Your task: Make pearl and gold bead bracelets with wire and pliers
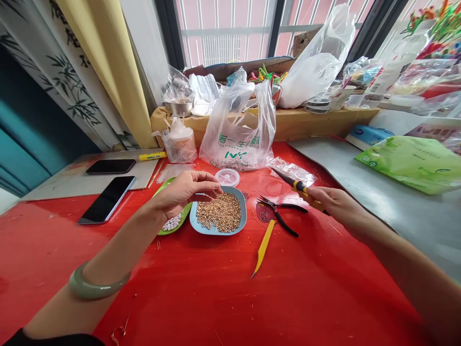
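My left hand (189, 190), with a green bangle on its forearm, hovers over the left edge of a blue tray (193, 226) full of small gold beads (223, 214). Its fingers are curled together in a pinch; whatever is between the tips is too small to make out. Partly under this hand lies a green dish (185, 216) with white beads (172, 222). My right hand (326, 199) grips yellow-and-black needle-nose pliers (297, 185), their jaws pointing up and left. Below them lie black-handled cutting pliers (279, 209) and yellow tweezers (264, 247).
A white plastic bag (237, 129) stands behind a round clear lid (227, 178). Two phones (107, 199) rest at the left, near a yellow tube (152, 156). A green packet (414, 163) lies on the grey mat at right. Thread and wire bits (122, 329) lie near the front.
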Demonstrator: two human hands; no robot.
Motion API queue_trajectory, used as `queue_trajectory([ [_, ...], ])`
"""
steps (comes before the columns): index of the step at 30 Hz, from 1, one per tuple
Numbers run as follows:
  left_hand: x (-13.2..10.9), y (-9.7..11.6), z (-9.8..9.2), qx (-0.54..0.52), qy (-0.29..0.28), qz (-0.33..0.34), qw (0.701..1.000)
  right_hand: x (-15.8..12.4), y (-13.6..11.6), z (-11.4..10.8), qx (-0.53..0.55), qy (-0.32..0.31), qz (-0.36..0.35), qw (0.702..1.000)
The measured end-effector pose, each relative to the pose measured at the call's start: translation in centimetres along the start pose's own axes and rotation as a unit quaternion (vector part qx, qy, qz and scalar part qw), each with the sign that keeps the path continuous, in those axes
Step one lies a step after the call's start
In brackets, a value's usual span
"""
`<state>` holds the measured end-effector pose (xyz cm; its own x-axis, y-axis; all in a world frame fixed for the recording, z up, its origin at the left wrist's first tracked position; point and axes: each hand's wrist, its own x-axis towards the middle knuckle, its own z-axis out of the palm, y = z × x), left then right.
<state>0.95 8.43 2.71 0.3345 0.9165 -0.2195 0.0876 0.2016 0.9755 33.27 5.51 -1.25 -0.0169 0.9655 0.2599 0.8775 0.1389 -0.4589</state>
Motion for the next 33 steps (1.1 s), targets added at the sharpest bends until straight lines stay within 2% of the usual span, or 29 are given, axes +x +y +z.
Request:
queue_trajectory([
  [2,-0.1,0.0,0.1,-0.008,0.007,0.003,1.0,-0.5,-1.2,-0.6,0.093,-0.062,-0.002,0.994],
  [4,-0.1,0.0,0.1,-0.013,0.011,0.006,1.0,-1.1,-2.5,-0.7,0.165,-0.096,0.0,0.982],
  [7,-0.1,-0.2,0.2,-0.018,0.021,0.026,0.999,-2.0,-4.3,-0.6,0.271,-0.152,0.005,0.95],
  [11,-0.1,-0.4,0.5,-0.027,0.026,0.05,0.998,-3.0,-6.0,-0.1,0.534,-0.27,0.056,0.799],
  [16,-0.4,-0.3,1.1,-0.037,0.027,0.067,0.997,-3.7,-6.7,0.8,0.663,-0.346,0.178,0.64],
  [18,-0.6,-0.3,1.4,-0.045,0.031,0.071,0.996,-3.9,-6.7,1.1,0.684,-0.351,0.208,0.604],
  [22,-0.8,-0.3,1.8,-0.06,0.031,0.08,0.994,-4.0,-6.8,1.2,0.688,-0.319,0.236,0.608],
  [26,-0.9,-0.3,2.2,-0.024,0.01,0.081,0.996,-4.0,-7.1,1.1,0.679,-0.324,0.255,0.608],
  [30,-1.0,-0.5,2.8,0.023,-0.013,0.06,0.998,-4.1,-7.2,1.2,0.699,-0.339,0.235,0.584],
  [33,-1.2,-0.6,3.3,0.051,-0.042,0.038,0.997,-4.1,-7.0,1.3,0.709,-0.336,0.21,0.583],
])
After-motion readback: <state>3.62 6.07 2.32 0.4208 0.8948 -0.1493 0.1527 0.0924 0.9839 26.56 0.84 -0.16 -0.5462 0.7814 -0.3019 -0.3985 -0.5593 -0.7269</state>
